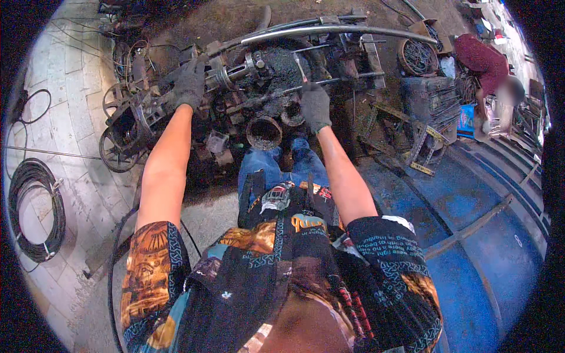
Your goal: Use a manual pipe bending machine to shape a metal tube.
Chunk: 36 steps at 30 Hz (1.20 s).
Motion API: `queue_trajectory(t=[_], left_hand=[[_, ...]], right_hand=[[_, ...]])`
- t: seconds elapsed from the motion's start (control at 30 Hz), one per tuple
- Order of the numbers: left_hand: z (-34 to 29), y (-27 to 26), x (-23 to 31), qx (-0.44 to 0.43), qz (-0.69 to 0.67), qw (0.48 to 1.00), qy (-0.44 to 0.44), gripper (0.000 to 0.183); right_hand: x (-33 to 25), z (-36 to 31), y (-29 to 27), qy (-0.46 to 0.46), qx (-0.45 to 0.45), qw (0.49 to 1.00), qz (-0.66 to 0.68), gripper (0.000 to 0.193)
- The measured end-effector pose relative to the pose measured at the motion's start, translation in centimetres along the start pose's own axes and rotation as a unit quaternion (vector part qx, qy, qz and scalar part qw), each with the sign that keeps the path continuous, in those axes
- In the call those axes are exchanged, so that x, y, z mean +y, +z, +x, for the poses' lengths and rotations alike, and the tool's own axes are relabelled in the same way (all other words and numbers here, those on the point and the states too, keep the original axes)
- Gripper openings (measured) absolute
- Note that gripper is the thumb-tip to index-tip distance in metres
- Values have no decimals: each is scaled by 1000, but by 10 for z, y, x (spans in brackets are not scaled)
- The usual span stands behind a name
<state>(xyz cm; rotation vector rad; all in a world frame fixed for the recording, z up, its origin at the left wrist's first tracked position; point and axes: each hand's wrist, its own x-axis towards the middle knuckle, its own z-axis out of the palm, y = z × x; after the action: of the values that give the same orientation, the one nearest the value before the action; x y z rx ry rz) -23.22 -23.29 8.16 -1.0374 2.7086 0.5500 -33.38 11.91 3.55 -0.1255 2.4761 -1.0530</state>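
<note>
1. A thin stick [301,66] with a red part is over dark bits [282,63] on the machine [238,72], pointing to its far edge.
2. The gloved right hand [316,106] is closed around the stick.
3. The gloved left hand [188,86] is at the machine's left side; I cannot tell its grip.
4. Round pots [263,132] sit by the near edge.

Grey gloves [316,109], black printed shirt [241,297], blue jeans [260,163].

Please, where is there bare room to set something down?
Nearer than the thin dark rod, the pale tiled floor looks bare between the coiled black cable and dark metal machine. Crowded: around the gray-gloved left hand and right hand.
</note>
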Motion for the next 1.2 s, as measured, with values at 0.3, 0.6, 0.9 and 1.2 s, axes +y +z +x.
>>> queue_trajectory(t=[0.3,0.6,0.9,1.2], left_hand=[[6,11,-17,18,150,978,143,45],[6,13,-10,25,20,999,12,54],[6,8,-13,2,82,995,58,50],[13,15,-22,-11,-12,1000,9,57]], right_hand=[[0,23,13,-157,23,983,-88,38],[-9,-18,-11,-22,6,1000,-2,37],[-4,13,1,-118,8,990,-75,27],[-8,6,2,-8,13,1000,22,24]])
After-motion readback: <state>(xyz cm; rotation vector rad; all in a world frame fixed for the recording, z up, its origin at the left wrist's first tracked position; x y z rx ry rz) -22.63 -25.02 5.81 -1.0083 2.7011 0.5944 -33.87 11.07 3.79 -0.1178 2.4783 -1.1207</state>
